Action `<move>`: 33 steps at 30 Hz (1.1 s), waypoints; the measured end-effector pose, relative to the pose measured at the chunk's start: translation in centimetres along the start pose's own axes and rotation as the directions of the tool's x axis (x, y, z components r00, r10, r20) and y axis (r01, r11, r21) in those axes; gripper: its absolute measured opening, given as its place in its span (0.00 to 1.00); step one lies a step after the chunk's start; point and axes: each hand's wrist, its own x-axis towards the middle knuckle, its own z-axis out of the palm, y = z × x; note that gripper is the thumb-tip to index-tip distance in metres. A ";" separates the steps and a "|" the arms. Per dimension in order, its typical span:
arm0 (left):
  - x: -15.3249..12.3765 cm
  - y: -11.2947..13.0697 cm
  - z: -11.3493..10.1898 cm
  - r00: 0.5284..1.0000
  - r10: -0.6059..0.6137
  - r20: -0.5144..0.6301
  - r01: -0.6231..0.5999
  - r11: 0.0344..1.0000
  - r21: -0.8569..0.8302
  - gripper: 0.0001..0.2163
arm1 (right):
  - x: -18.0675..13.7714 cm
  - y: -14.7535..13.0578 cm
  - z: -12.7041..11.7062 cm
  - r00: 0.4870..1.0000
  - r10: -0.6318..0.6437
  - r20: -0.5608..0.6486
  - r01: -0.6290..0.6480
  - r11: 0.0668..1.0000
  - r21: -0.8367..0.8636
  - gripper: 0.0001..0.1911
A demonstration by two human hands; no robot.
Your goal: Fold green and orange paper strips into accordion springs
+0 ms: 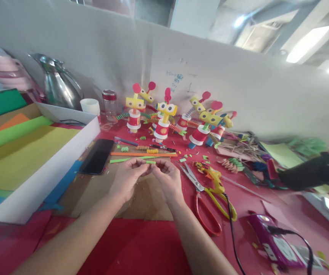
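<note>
My left hand (127, 178) and my right hand (168, 179) meet fingertip to fingertip over a brown cardboard sheet (147, 198). Between them they pinch a small green paper strip (150, 162), both with fingers curled. Just beyond the hands lie an orange paper strip (143, 154) and a longer green strip (124, 159). Several paper-cup figures (164, 118) with yellow heads, googly eyes and red hearts stand at the back by the wall. Red-and-yellow scissors (207, 202) lie right of my right hand.
A black phone (97, 156) lies left of the hands. A white box (38, 179) holds coloured paper sheets. A steel jug (57, 82), white cup (90, 106) and jar (109, 101) stand behind it. A glue gun (213, 175), its black cable, a purple power strip (273, 240) and paper scraps lie right.
</note>
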 end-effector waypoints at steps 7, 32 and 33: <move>0.0 -0.2 0.0 1.000 0.017 -0.018 -0.016 0.999 0.045 0.06 | 0.0 0.3 0.1 1.000 -0.013 -0.008 0.013 1.000 -0.015 0.11; 0.7 0.9 -1.2 0.966 -0.193 0.172 0.218 0.966 -0.137 0.04 | 0.0 0.0 -0.1 0.999 -0.020 -0.035 0.020 1.000 0.021 0.09; 0.9 0.8 -1.4 0.965 -0.194 0.179 0.221 0.965 -0.143 0.04 | 0.0 -0.1 0.0 1.000 -0.013 -0.027 0.014 0.999 0.029 0.09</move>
